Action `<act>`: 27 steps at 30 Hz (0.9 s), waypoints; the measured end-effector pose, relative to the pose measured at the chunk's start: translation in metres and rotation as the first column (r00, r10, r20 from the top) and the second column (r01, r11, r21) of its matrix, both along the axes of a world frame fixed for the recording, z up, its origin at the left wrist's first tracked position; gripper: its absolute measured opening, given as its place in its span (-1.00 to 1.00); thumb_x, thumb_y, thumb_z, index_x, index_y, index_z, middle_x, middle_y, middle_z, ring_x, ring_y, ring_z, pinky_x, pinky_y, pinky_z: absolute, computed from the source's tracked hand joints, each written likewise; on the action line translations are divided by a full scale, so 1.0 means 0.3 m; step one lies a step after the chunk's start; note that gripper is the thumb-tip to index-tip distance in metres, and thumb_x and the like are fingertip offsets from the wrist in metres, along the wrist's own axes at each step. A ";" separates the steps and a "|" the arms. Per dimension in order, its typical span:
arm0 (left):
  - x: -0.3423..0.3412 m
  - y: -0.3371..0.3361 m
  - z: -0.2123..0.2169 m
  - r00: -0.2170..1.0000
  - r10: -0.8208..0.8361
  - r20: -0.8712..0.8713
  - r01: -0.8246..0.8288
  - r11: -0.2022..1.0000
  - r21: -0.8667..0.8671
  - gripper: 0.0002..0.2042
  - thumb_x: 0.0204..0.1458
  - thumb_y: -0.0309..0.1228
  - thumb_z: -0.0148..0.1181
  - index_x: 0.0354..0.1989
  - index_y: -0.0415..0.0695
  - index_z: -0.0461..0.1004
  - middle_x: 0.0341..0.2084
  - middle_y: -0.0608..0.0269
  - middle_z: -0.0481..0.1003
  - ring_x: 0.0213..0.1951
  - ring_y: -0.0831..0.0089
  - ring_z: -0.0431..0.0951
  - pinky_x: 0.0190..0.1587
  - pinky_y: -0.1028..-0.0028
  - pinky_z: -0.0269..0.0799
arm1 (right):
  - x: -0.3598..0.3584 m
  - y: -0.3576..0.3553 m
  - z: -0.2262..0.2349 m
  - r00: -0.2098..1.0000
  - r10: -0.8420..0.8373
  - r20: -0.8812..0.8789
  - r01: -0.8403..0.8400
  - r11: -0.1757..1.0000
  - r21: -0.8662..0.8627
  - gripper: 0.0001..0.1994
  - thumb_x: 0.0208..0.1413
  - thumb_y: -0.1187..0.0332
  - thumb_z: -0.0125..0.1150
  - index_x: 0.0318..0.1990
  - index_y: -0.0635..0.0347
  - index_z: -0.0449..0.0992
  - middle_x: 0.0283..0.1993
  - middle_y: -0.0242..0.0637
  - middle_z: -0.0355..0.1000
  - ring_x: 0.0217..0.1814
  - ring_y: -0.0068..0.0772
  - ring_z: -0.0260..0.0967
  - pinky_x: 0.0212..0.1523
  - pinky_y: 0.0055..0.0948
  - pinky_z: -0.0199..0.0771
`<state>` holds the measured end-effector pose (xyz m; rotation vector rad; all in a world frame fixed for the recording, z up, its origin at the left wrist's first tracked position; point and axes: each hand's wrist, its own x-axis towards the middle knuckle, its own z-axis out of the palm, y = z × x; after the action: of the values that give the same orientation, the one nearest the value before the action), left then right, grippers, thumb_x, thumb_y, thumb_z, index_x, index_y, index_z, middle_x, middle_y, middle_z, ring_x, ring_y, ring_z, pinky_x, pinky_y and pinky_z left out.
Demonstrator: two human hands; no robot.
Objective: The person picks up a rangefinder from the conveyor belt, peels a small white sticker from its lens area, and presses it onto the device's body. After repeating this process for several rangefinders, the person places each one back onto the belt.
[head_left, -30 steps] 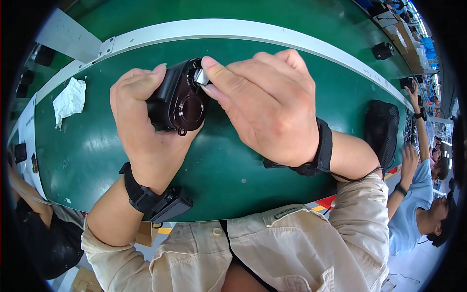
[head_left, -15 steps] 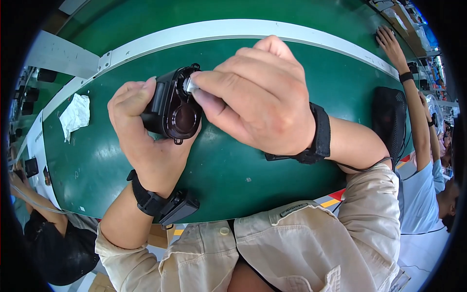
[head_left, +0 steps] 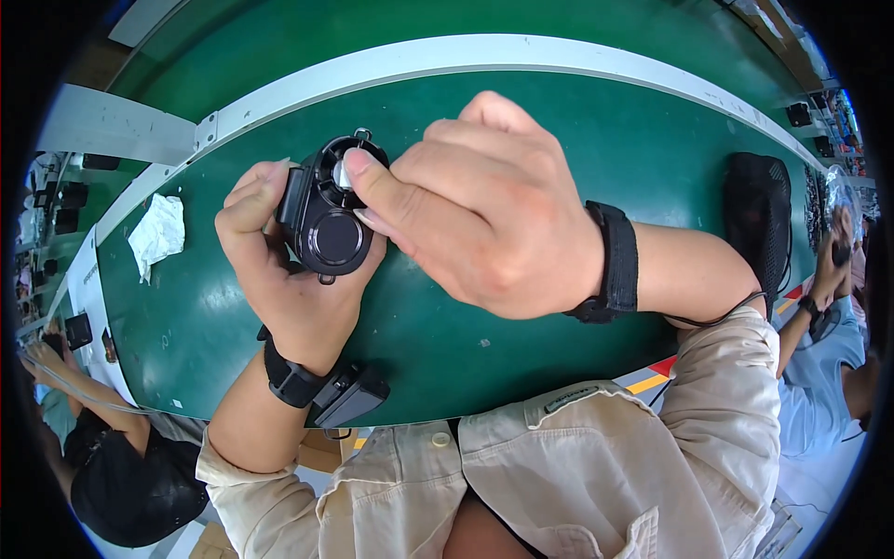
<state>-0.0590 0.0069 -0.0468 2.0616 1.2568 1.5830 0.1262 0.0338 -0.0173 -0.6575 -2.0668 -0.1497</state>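
A black handheld device (head_left: 337,238) with a glossy round window and a recessed round opening is held above the green table. My left hand (head_left: 293,284) wraps around its body from the left and below. A small wad of white cloth or tissue (head_left: 345,175) sits in the opening, pinched by the thumb and fingers of my right hand (head_left: 484,205). The hand hides part of the wad. Small metal loops stick out at the top and bottom of the device.
A crumpled white wipe (head_left: 158,233) lies on the left of the green table (head_left: 521,349). At the right edge rests a black mesh pouch (head_left: 759,219). A white rail (head_left: 447,54) crosses the far side. Other people work at left and right.
The device has turned so its front faces up more squarely. My right thumb now presses the white wad from above. The co-worker's arm on the right has withdrawn from the table's far side.
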 end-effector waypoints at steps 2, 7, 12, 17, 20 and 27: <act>0.003 0.001 0.011 1.000 -0.010 0.020 0.010 1.000 -0.015 -0.32 -0.31 -0.51 0.53 0.01 -0.17 0.21 -0.10 0.13 0.32 -0.01 0.25 0.39 0.05 0.33 0.35 | 0.016 0.011 0.028 0.998 0.054 0.037 -0.048 0.988 -0.150 -0.76 -0.11 0.39 0.25 -0.23 0.25 0.57 -0.52 -0.42 0.35 -0.46 -0.46 0.35 -0.39 -0.44 0.19; 0.028 -0.015 0.047 0.957 0.009 0.289 0.099 0.928 -0.358 -0.32 -0.31 -0.54 0.53 0.00 -0.17 0.20 -0.08 0.12 0.31 0.01 0.33 0.38 0.10 0.37 0.32 | 0.029 0.082 0.032 0.878 0.165 -0.449 -0.421 0.712 -0.562 -0.69 0.10 0.30 0.20 -0.08 0.33 0.54 -0.30 -0.21 0.48 -0.29 -0.31 0.45 -0.16 -0.43 0.39; 0.015 -0.008 0.033 0.977 -0.121 0.177 0.159 0.962 -0.221 -0.29 -0.34 -0.56 0.54 0.00 -0.15 0.18 -0.06 0.11 0.31 0.02 0.35 0.38 0.10 0.40 0.32 | 0.033 0.093 0.029 0.818 0.232 -0.525 -0.573 0.400 -0.715 -0.66 0.27 0.33 0.08 0.14 0.25 0.44 -0.04 -0.23 0.46 0.03 -0.46 0.37 0.08 -0.48 0.35; 0.012 -0.003 0.026 0.987 -0.152 0.059 0.160 0.973 -0.169 -0.27 -0.36 -0.57 0.54 0.00 -0.13 0.16 -0.04 0.10 0.30 0.02 0.33 0.39 0.09 0.40 0.33 | -0.001 0.064 -0.006 0.726 0.274 -0.631 -0.679 0.139 -0.721 -0.60 0.32 0.24 -0.03 0.21 0.29 0.32 0.06 -0.18 0.41 0.10 -0.42 0.35 0.12 -0.43 0.33; 0.018 -0.011 0.022 0.990 -0.138 0.041 0.143 0.981 -0.134 -0.27 -0.35 -0.56 0.55 0.01 -0.13 0.16 -0.04 0.09 0.30 0.02 0.32 0.39 0.08 0.38 0.34 | 0.000 0.042 -0.004 0.773 0.294 -0.562 -0.627 0.220 -0.748 -0.57 0.34 0.22 -0.08 0.24 0.31 0.26 0.08 -0.17 0.40 0.14 -0.41 0.32 0.15 -0.41 0.30; 0.017 -0.001 0.020 0.988 -0.153 0.034 0.155 0.987 -0.052 -0.25 -0.36 -0.54 0.56 0.02 -0.14 0.16 -0.03 0.07 0.30 0.02 0.29 0.41 0.06 0.36 0.38 | -0.003 0.050 -0.004 0.637 0.252 -0.728 -0.764 0.084 -0.640 -0.59 0.32 0.26 -0.06 0.22 0.29 0.26 0.11 -0.19 0.38 0.14 -0.42 0.32 0.17 -0.42 0.29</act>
<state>-0.0539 0.0064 -0.0406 2.0403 1.0894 1.4888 0.1254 0.0488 -0.0184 -0.4144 -1.5748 1.6992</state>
